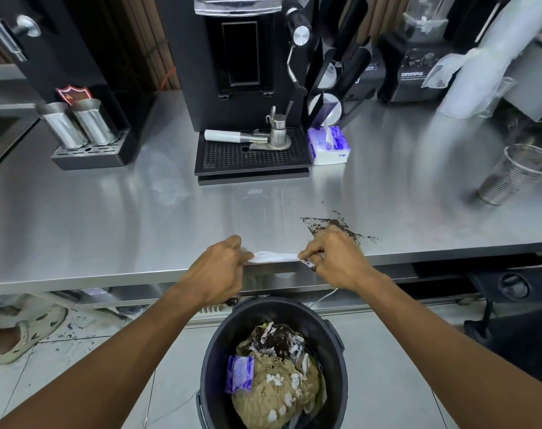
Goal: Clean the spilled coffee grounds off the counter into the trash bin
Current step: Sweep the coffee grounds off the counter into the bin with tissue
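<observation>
Dark coffee grounds (331, 226) lie scattered on the steel counter (108, 230) near its front edge, right of centre. A white tissue (274, 257) is stretched flat between my left hand (221, 267) and my right hand (334, 258), both pinching its ends at the counter's front edge. My right hand sits just in front of the grounds, and a few grounds cling to the tissue's right end. Directly below on the floor stands a black trash bin (274, 363), holding crumpled paper, a purple wrapper and dark grounds.
A black coffee machine with drip tray (251, 156) stands at the back centre, a purple tissue pack (328, 145) beside it. A stack of clear cups (514, 174) lies at the right. Metal cups (77, 125) stand back left. Another person's foot (25, 332) is at floor left.
</observation>
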A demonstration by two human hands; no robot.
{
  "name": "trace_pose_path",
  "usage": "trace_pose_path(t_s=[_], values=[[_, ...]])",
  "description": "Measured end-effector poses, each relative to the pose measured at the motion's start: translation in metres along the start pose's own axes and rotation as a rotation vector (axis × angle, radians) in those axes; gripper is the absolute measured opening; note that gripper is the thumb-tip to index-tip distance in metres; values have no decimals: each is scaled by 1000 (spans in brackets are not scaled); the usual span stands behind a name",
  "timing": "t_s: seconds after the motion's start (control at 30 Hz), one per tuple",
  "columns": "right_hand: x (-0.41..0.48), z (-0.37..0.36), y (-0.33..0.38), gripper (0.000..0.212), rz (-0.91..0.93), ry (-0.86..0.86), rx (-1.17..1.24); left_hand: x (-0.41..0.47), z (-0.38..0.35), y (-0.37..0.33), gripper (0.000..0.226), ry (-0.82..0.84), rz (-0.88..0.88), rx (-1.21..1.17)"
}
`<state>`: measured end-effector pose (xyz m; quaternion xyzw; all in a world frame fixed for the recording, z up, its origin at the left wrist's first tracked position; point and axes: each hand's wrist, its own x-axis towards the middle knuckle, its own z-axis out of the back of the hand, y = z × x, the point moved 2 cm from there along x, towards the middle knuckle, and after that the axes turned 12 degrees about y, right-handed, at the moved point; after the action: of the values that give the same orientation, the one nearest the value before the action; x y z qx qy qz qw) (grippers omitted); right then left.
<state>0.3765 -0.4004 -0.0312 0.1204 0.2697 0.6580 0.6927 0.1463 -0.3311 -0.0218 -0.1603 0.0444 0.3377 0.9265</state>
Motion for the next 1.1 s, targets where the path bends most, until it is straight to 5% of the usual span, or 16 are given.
trace_pose_path(t_s=[0.43, 0.8, 1.1], values=[[12, 88, -97, 22, -244, -321, 97, 168, 30, -55, 43, -32, -129, 78], [70, 90, -137, 31, -233, -211, -68, 233, 12, -44, 38, 26, -107, 144], [-2, 68, -129, 25, -487, -286, 28, 234, 6, -57, 41, 158, -397, 130]])
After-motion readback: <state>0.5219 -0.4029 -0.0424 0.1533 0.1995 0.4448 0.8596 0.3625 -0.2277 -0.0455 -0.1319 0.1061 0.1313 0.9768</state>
